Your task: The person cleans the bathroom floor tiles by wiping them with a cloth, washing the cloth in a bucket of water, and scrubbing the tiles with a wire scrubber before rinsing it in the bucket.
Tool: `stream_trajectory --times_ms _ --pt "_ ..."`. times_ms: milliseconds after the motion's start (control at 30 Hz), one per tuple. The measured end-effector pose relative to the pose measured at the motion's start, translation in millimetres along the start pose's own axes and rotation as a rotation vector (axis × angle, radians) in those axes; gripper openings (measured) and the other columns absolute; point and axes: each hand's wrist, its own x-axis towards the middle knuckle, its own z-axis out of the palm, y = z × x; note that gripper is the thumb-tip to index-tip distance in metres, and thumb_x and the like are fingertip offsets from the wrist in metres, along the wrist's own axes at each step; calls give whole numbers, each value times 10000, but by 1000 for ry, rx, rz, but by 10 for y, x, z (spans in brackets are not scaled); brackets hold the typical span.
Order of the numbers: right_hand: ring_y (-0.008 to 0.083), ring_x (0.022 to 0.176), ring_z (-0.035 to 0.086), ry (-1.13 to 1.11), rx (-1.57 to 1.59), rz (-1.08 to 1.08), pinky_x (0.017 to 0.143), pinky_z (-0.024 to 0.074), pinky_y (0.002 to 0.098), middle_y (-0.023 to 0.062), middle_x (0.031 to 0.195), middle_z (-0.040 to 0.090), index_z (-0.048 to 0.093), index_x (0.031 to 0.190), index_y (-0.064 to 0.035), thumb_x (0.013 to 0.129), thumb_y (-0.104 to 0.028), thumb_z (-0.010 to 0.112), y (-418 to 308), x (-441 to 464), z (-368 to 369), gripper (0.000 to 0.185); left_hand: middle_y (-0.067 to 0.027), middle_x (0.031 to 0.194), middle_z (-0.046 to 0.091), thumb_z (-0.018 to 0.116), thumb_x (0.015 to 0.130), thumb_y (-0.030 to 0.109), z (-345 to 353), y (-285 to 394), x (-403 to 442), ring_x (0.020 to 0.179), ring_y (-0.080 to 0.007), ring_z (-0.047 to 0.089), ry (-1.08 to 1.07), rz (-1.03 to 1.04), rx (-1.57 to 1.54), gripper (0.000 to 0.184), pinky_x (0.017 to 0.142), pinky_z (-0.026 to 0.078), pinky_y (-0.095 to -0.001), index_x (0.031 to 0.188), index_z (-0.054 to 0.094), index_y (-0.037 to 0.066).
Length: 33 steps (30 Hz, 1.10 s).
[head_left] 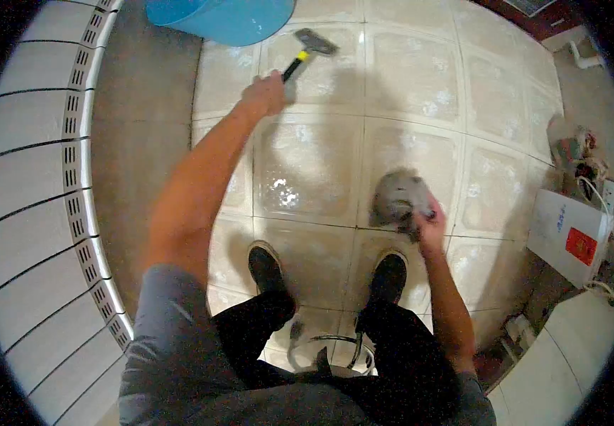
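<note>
Stretched out toward the upper middle, my left hand (265, 94) is closed around the black handle of a hammer (314, 45) with a yellow band below its dark metal head. The head is over the pale floor tiles (310, 167), near a blue tub. On the right, my right hand (431, 224) grips a grey cloth-like bundle (399, 199), which is blurred and hangs over the tiles in front of my right shoe (390, 277). Some of my right fingers are hidden by the bundle.
The blue tub (225, 18) stands at the top left. White slotted panels (37, 149) run down the left side. At the right are a white box (569, 234) with a red label, cables and small clutter. Behind my feet is a round object (335, 348), partly hidden.
</note>
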Motion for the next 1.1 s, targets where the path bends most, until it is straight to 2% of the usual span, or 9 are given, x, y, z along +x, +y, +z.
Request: stream_trajectory --times_ms 200,433,533,733,833,900,933,1033,1100 --pt "246 1079 601 263 422 151 950 485 367 118 1243 613 530 1324 11 872 -17 623 -509 -90 -623 462 -176 1232 608 471 934 279 242 297 337 1222 -369 537 194 -16 -41 396 960 489 -500 1269 505 71" --pt "255 1116 600 342 159 33 979 479 368 146 1268 595 481 1349 60 903 22 565 -435 178 -1044 456 -169 1261 540 534 929 336 928 -756 848 1241 -391 469 283 -81 91 400 976 480 -525 1216 460 68" --pt "263 1149 582 359 216 -35 980 488 383 154 1327 552 425 1399 33 900 26 544 -661 353 -1305 513 -161 1207 560 701 801 130 883 -932 686 1138 -393 530 355 -87 -13 514 926 498 -500 1253 460 91" --pt "276 1171 560 254 -131 73 989 469 401 139 1309 567 436 1425 -51 943 -177 616 -826 867 -1570 530 -193 1317 530 668 882 207 726 -1154 -227 1234 -396 475 749 51 -39 574 1020 435 -469 1393 440 81" --pt "340 1108 566 474 -1134 -131 1006 431 454 160 1267 578 501 1375 -84 838 -343 732 -489 837 -915 640 -216 1387 504 641 876 166 797 -1152 -959 1270 -392 473 289 120 -258 541 1065 401 -445 1364 464 12" --pt "371 1064 553 456 -1036 -205 925 449 498 175 1231 574 575 1267 -93 804 -306 671 -397 572 -142 519 -232 1326 548 639 832 110 1318 -1320 -1475 1239 -410 502 232 303 -137 522 1069 400 -440 1319 506 -21" --pt "373 1067 547 330 -1059 -624 916 457 489 168 1198 591 589 1232 -91 785 -198 619 33 499 83 460 -236 1311 556 668 814 125 1400 -1132 -1773 1243 -408 498 109 288 -43 532 1073 402 -443 1300 513 -25" --pt "370 1103 544 -99 -1143 -383 956 449 457 150 1195 593 610 1160 -94 804 -128 622 -191 -149 1024 358 -215 1327 542 700 826 171 1415 -764 -2722 1231 -405 504 -132 407 -38 542 1052 427 -456 1309 499 30" --pt "320 1126 550 -229 -636 -600 948 461 437 124 1263 566 584 1209 -94 842 -104 641 141 -198 1303 372 -203 1302 562 690 840 153 1341 -600 -3189 1224 -408 508 -224 407 -234 517 1053 426 -448 1317 512 65"
